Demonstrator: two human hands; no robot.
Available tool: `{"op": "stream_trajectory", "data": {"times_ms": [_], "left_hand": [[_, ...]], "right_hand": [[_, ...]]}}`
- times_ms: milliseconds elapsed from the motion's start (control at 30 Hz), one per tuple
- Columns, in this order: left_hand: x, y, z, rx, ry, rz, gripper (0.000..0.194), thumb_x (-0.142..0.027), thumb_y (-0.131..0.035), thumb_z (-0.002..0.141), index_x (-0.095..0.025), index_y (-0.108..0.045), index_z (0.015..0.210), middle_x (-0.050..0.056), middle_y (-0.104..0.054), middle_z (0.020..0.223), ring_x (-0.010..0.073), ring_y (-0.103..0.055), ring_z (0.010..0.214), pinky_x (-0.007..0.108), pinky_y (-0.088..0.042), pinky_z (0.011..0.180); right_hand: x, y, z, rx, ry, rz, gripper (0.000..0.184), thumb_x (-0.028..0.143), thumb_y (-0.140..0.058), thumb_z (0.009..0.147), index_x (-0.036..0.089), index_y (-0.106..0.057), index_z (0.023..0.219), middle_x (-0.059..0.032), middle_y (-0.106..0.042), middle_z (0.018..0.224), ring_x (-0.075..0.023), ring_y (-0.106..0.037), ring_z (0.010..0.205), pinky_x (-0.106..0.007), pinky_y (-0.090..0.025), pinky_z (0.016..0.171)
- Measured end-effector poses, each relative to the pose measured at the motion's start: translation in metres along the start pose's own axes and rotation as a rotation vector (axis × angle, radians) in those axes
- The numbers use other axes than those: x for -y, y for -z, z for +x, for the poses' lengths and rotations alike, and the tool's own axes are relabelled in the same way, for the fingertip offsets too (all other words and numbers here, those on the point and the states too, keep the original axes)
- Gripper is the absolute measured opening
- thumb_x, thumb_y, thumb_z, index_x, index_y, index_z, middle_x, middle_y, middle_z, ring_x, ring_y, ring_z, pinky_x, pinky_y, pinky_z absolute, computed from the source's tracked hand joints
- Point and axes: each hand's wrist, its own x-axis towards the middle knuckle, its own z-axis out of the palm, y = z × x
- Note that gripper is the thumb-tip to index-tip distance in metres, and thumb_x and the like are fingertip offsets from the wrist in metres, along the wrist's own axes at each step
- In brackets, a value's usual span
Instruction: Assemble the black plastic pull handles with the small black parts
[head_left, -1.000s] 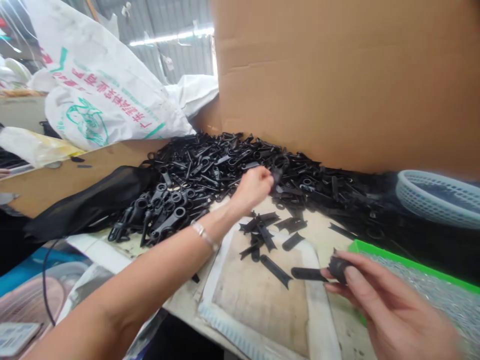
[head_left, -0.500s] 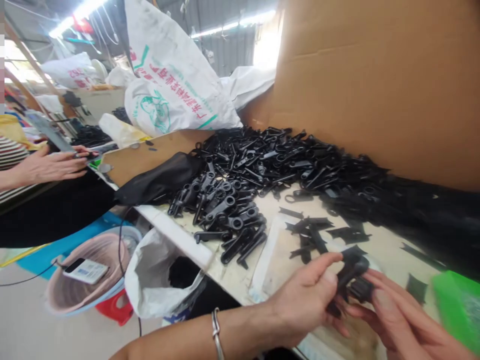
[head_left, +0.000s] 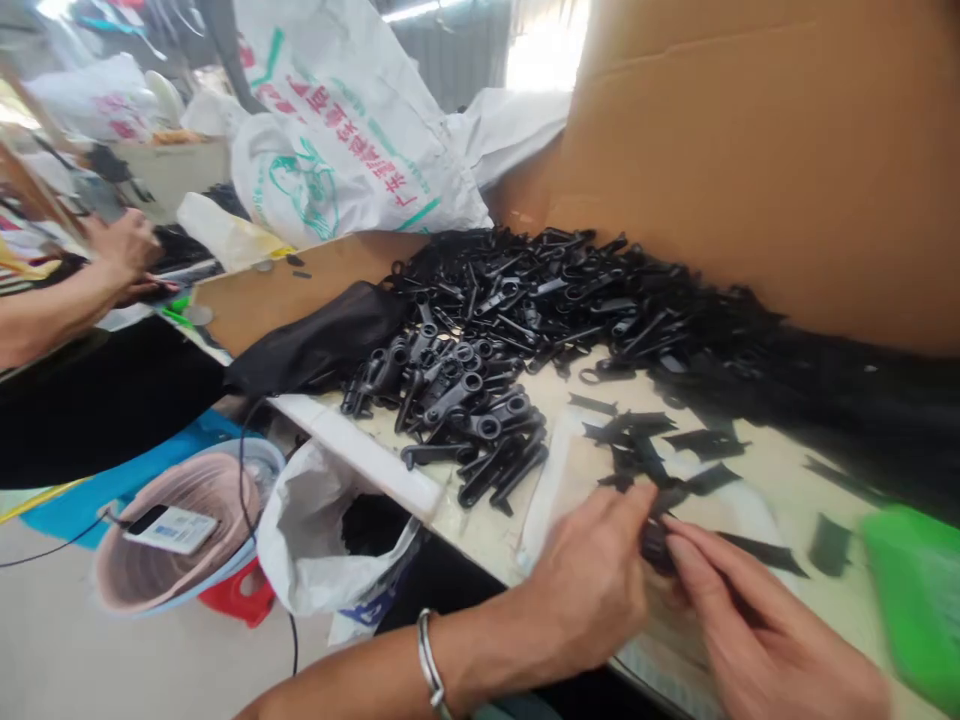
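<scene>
My left hand [head_left: 592,585] and my right hand [head_left: 750,640] meet at the near edge of the table, fingers pinched together on a small black plastic part [head_left: 654,540] held between them. A bracelet is on my left wrist. A big heap of black plastic parts [head_left: 525,310] lies behind my hands against a cardboard wall [head_left: 750,150]. Several flat black strips [head_left: 637,440] lie loose on the table just beyond my fingers.
A green tray [head_left: 911,600] sits at the right edge. Below the table's left side are a white plastic bag [head_left: 322,530] and a pink basin [head_left: 172,545] with a phone in it. Another person's hand [head_left: 124,250] works at the far left. A white printed sack [head_left: 345,130] stands behind.
My left hand came back from the heap with a part and joined my right hand. The view swung left, and my hands now press the part lower, closer to the table.
</scene>
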Motion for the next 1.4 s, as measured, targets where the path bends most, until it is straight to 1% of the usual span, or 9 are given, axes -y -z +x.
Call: {"op": "stream_trajectory", "data": {"times_ms": [100, 200, 333, 433, 633, 800, 900, 1100, 1400], "left_hand": [[0.004, 0.001, 0.0, -0.023, -0.002, -0.024, 0.05, -0.012, -0.043, 0.09, -0.016, -0.055, 0.138, 0.013, -0.063, 0.124, 0.0239, -0.06, 0.114, 0.035, -0.047, 0.102], [0.007, 0.005, 0.005, 0.053, 0.073, -0.304, 0.042, -0.015, -0.043, 0.094, -0.017, -0.061, 0.131, 0.01, -0.066, 0.127, 0.0234, -0.059, 0.119, 0.036, -0.045, 0.104], [0.003, 0.008, 0.008, 0.139, 0.295, -0.766, 0.044, -0.021, -0.052, 0.093, -0.02, -0.057, 0.137, 0.01, -0.062, 0.136, 0.0235, -0.066, 0.109, 0.031, -0.05, 0.084], [-0.003, 0.008, 0.007, 0.159, 0.329, -0.85, 0.046, -0.02, -0.056, 0.092, -0.019, -0.056, 0.138, 0.012, -0.058, 0.141, 0.0238, -0.065, 0.114, 0.03, -0.049, 0.086], [-0.006, 0.008, 0.004, 0.192, 0.235, -0.648, 0.047, -0.02, -0.053, 0.093, -0.027, -0.055, 0.14, 0.006, -0.06, 0.14, 0.0234, -0.057, 0.125, 0.035, -0.048, 0.1], [-0.002, 0.01, -0.003, 0.158, 0.126, -0.231, 0.051, -0.022, -0.047, 0.096, -0.023, -0.046, 0.147, 0.008, -0.071, 0.114, 0.0249, -0.061, 0.118, 0.038, -0.047, 0.104], [0.001, 0.01, -0.006, 0.172, 0.086, -0.14, 0.052, -0.019, -0.045, 0.097, -0.022, -0.042, 0.149, 0.007, -0.071, 0.116, 0.0225, -0.065, 0.11, 0.036, -0.048, 0.102], [0.001, 0.008, -0.012, 0.198, 0.069, -0.209, 0.051, -0.015, -0.041, 0.099, -0.026, -0.041, 0.148, 0.005, -0.062, 0.137, 0.0179, -0.062, 0.114, 0.031, -0.046, 0.102], [-0.001, 0.001, -0.02, 0.256, 0.076, -0.15, 0.057, -0.017, -0.039, 0.099, -0.025, -0.027, 0.154, 0.009, -0.064, 0.13, 0.0186, -0.066, 0.098, 0.03, -0.051, 0.087]], "right_hand": [[0.037, -0.001, 0.007, -0.038, -0.029, 0.014, 0.033, 0.052, -0.069, 0.078, 0.023, -0.08, 0.091, -0.0048, -0.079, 0.098, -0.0281, -0.076, 0.085, -0.039, -0.065, 0.078], [0.045, 0.001, 0.016, -0.03, -0.133, 0.083, 0.036, 0.05, -0.075, 0.07, 0.022, -0.08, 0.092, -0.0055, -0.08, 0.092, -0.0249, -0.076, 0.073, -0.034, -0.066, 0.066], [0.032, 0.008, 0.023, -0.137, -0.277, 0.216, 0.039, 0.046, -0.08, 0.069, 0.024, -0.078, 0.102, -0.0047, -0.079, 0.097, -0.0221, -0.076, 0.079, -0.035, -0.065, 0.076], [0.027, 0.006, 0.026, -0.162, -0.246, 0.224, 0.038, 0.043, -0.081, 0.071, 0.024, -0.077, 0.103, -0.005, -0.078, 0.103, -0.0214, -0.075, 0.085, -0.037, -0.063, 0.082], [0.026, -0.006, 0.026, -0.163, 0.057, 0.029, 0.025, 0.038, -0.071, 0.083, 0.021, -0.076, 0.1, -0.0072, -0.075, 0.11, -0.0222, -0.072, 0.095, -0.039, -0.06, 0.091], [0.02, -0.003, 0.023, -0.152, 0.215, -0.125, 0.021, 0.033, -0.067, 0.088, 0.021, -0.074, 0.103, -0.007, -0.075, 0.108, -0.0226, -0.072, 0.094, -0.04, -0.06, 0.091], [0.019, -0.003, 0.019, -0.158, 0.306, -0.19, 0.017, 0.029, -0.065, 0.09, 0.021, -0.073, 0.102, -0.007, -0.076, 0.106, -0.0224, -0.073, 0.093, -0.038, -0.061, 0.089], [0.021, -0.008, 0.008, -0.16, 0.275, -0.231, 0.015, 0.029, -0.063, 0.092, 0.019, -0.068, 0.102, -0.008, -0.074, 0.104, -0.0204, -0.072, 0.093, -0.033, -0.06, 0.087], [0.022, -0.007, 0.008, -0.169, 0.354, -0.252, 0.018, 0.025, -0.061, 0.092, 0.019, -0.067, 0.109, -0.0094, -0.074, 0.105, -0.0221, -0.071, 0.096, -0.035, -0.058, 0.092]]}}
